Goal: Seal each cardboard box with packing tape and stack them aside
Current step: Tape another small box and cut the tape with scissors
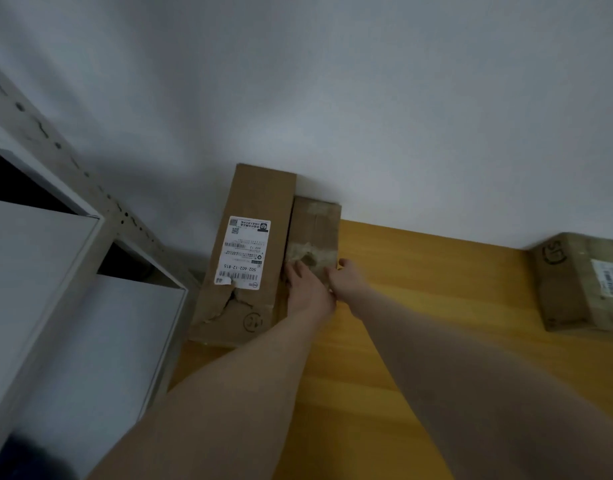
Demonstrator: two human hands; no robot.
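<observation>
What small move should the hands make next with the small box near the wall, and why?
Probably let go and draw both hands back. The small taped box already sits against the wall beside the larger labelled box, with the left hand and right hand on its near end. Another box waits at right.

Far-left corner blocked by the tall box (244,258) against the wall (367,98), smaller box (313,235) touching its right side; shelving unit (73,254) closes the left; third box (582,282) obstructs far right; bare tabletop (436,278) between gives open passage.
</observation>
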